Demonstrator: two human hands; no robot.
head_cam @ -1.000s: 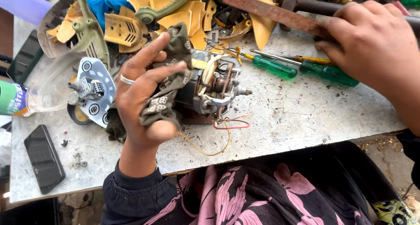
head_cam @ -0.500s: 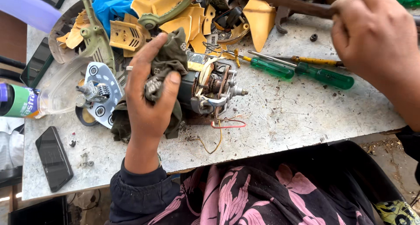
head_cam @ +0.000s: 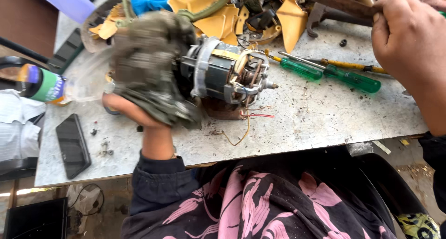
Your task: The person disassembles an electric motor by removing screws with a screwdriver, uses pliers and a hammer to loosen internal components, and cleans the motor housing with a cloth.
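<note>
L hand (head_cam: 139, 104) grips motor (head_cam: 223, 74) thru dirty rag (head_cam: 148, 67); R hand (head_cam: 409, 39) clenched on rusty bar (head_cam: 334, 1).

Repair workshop: scuffed, stained surface (head_cam: 325, 123) cluttered with green-handled screwdrivers (head_cam: 325, 74), bare electric motor (head_cam: 227, 74) with loose wires, broken yellow plastic housing parts (head_cam: 218, 16), rusty metal bar (head_cam: 334, 0).

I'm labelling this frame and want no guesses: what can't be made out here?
- Left hand: head view, fingers hidden under the blurred rag.
- Motor: rear end covered by that rag.
- Right hand: cut off by the right edge; the rusty bar it grips runs off the top.
</note>
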